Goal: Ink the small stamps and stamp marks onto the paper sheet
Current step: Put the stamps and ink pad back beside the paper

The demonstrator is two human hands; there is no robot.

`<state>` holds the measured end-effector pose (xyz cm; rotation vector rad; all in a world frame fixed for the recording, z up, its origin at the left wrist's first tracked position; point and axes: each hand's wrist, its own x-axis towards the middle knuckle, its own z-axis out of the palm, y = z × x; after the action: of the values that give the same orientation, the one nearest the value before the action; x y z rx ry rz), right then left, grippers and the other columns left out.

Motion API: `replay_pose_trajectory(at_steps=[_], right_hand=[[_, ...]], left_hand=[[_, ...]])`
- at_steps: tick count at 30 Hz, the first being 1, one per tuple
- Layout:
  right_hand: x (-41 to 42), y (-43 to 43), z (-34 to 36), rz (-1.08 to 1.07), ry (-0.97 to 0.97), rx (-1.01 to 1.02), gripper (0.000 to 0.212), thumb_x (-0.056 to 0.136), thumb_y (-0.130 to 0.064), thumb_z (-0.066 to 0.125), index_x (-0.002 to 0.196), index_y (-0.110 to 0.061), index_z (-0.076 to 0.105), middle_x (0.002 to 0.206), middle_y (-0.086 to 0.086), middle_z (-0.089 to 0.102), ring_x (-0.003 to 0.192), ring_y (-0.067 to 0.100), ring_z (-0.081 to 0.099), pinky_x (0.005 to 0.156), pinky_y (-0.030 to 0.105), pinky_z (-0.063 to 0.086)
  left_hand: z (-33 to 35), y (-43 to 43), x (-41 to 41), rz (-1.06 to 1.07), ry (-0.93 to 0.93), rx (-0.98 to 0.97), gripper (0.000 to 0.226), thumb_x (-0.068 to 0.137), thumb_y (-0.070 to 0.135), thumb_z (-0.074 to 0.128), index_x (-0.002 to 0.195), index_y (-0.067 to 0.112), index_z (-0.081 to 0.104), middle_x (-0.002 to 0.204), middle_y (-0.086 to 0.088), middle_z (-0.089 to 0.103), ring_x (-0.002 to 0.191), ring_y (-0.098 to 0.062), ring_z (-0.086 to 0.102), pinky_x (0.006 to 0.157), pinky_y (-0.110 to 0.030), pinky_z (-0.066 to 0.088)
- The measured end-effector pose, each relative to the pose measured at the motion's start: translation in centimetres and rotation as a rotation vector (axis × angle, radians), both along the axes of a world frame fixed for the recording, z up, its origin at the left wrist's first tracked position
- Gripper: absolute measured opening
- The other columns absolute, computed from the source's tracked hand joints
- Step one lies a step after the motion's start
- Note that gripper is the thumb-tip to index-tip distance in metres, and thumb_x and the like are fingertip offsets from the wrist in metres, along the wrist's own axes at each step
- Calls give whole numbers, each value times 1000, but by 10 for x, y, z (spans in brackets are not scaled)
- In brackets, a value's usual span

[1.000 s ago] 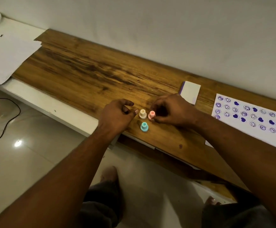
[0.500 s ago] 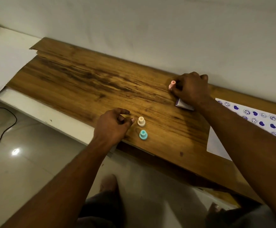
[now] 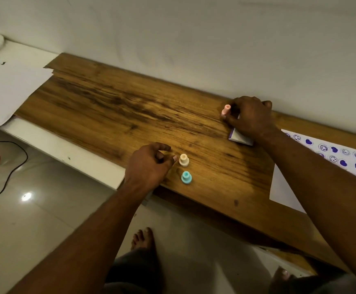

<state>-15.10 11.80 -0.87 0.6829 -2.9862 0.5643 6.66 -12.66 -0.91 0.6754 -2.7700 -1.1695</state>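
Over ink pad point(image 3: 239, 137), right hand point(image 3: 250, 118) pinches pink stamp point(image 3: 225, 110).

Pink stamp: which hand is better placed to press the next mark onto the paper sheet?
Right. The right hand pinches the pink stamp at the ink pad, and the paper sheet lies on that side. The left hand holds nothing, beside the cream stamp and teal stamp.

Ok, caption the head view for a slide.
Right hand holds the pink stamp at the ink pad; left hand rests beside the cream stamp and teal stamp.
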Motion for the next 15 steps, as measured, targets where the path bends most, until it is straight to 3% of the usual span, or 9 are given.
replay_pose_trajectory(at_steps=[3, 6, 9, 11, 15], right_hand=[[-6, 8, 10, 3, -87, -104, 65, 89, -63, 68, 142, -27, 57, 137, -1, 65, 126, 25, 58, 103, 46, 38], [-8, 24, 34, -16, -25, -381, 58, 91, -63, 65, 134, -25, 65, 120, -7, 72, 101, 13, 66, 80, 24, 48], [8, 26, 57, 37, 131, -530, 42, 93, -57, 66, 118, -24, 72, 98, -10, 73, 79, 8, 63, 71, 26, 52], [26, 13, 66, 254, 70, -463, 34, 89, -50, 73, 115, -29, 71, 93, -14, 71, 77, 8, 63, 72, 30, 54], [60, -30, 57, 611, -219, -102, 46, 87, -51, 76, 129, -36, 64, 108, -19, 67, 85, -1, 60, 68, 18, 48]], left_hand=[[0, 0, 0, -5, -1, 2, 35, 87, 50, 80, 119, 38, 73, 77, 14, 71, 71, -1, 68, 67, -37, 64], [2, -2, 0, -7, -4, 5, 37, 87, 51, 80, 121, 38, 72, 78, 15, 71, 70, -1, 68, 66, -36, 63], [5, -2, 0, -18, -5, -18, 39, 87, 54, 78, 123, 40, 70, 82, 15, 71, 70, -1, 68, 60, -27, 56], [9, 0, -1, -8, -4, -34, 40, 87, 54, 78, 123, 40, 70, 82, 16, 71, 69, 0, 67, 58, -21, 50], [14, 3, -2, 19, -19, -44, 41, 87, 53, 79, 124, 37, 70, 82, 16, 71, 70, -2, 67, 58, -23, 48]])
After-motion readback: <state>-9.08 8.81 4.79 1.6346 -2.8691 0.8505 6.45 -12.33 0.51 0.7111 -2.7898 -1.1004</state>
